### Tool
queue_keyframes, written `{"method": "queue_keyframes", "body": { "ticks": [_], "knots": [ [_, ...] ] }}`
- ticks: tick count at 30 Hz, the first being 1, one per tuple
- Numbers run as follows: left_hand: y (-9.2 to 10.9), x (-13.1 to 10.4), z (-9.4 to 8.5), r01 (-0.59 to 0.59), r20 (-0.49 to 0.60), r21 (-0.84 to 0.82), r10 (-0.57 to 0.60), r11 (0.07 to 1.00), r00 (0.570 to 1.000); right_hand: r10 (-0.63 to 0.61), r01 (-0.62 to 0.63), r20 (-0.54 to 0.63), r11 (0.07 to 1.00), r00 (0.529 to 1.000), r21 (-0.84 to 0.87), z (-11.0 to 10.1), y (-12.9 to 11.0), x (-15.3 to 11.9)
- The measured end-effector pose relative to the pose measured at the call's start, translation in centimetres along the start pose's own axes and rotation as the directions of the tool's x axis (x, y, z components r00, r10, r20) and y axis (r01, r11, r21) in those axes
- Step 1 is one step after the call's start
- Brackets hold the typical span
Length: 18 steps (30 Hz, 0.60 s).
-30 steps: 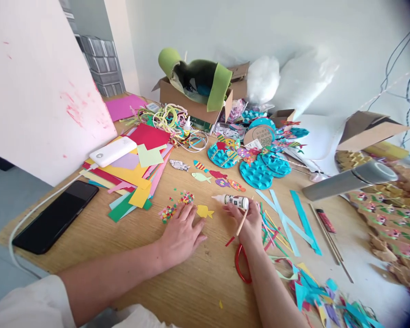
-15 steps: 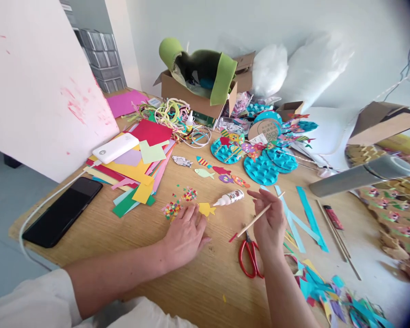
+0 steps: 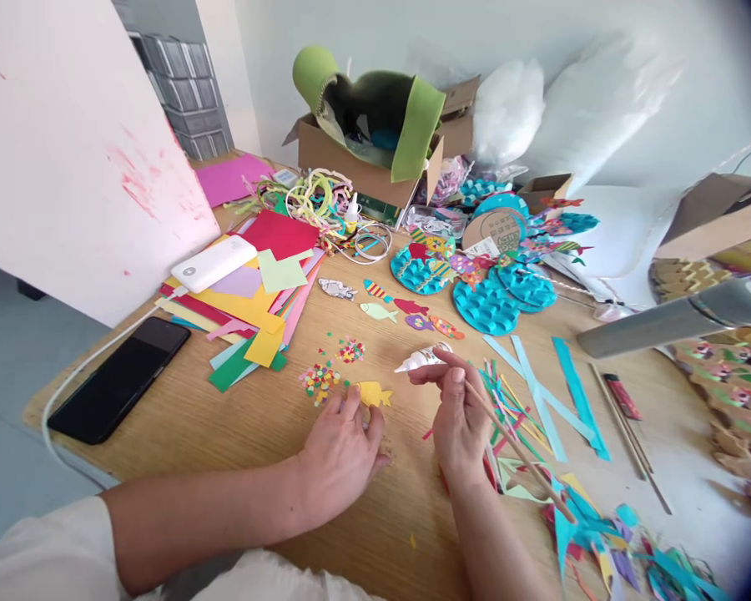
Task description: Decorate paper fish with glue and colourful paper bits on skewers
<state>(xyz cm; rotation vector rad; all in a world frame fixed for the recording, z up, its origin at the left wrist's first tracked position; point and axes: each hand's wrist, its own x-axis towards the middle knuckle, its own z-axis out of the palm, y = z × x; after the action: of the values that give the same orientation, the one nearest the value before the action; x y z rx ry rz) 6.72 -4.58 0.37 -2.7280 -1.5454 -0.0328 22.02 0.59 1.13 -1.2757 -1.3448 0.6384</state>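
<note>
A yellow paper fish lies flat on the table. My left hand has bent fingers on its left and lower edges, holding it. My right hand is closed around a thin wooden stick, which now slants back over the wrist. Its index finger points left, just in front of a white glue bottle lying on its side; whether they touch I cannot tell. Small coloured paper confetti is heaped left of the fish. Red-handled scissors are mostly hidden under my right hand.
Several decorated paper fish lie behind the bottle. Coloured paper sheets, a power bank and a phone are on the left. Paper strips, scraps and a grey flask lie to the right.
My right hand has moved left to the glue bottle, and the stick has swung from pointing down-left to lying back over the wrist. My left hand and the fish have shifted slightly.
</note>
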Motion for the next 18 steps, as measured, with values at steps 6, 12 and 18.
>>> {"method": "queue_keyframes", "body": {
  "ticks": [6,12,18],
  "knots": [
    [0.1,-0.6,-0.4,0.035,0.004,-0.038,-0.035,0.999,0.999,0.008,-0.011,0.029,0.995,1.000,0.103,0.5,0.7,-1.2],
    [-2.1,0.2,-1.6,0.087,0.044,-0.260,-0.078,0.962,0.996,0.029,-0.029,-0.011,1.000,1.000,-0.009,0.8,1.0,-1.3],
    [-2.8,-0.6,-1.3,0.026,-0.048,-0.313,-0.043,0.949,0.998,-0.018,0.017,-0.026,1.000,1.000,-0.026,0.4,0.5,-1.4]
  ]
}}
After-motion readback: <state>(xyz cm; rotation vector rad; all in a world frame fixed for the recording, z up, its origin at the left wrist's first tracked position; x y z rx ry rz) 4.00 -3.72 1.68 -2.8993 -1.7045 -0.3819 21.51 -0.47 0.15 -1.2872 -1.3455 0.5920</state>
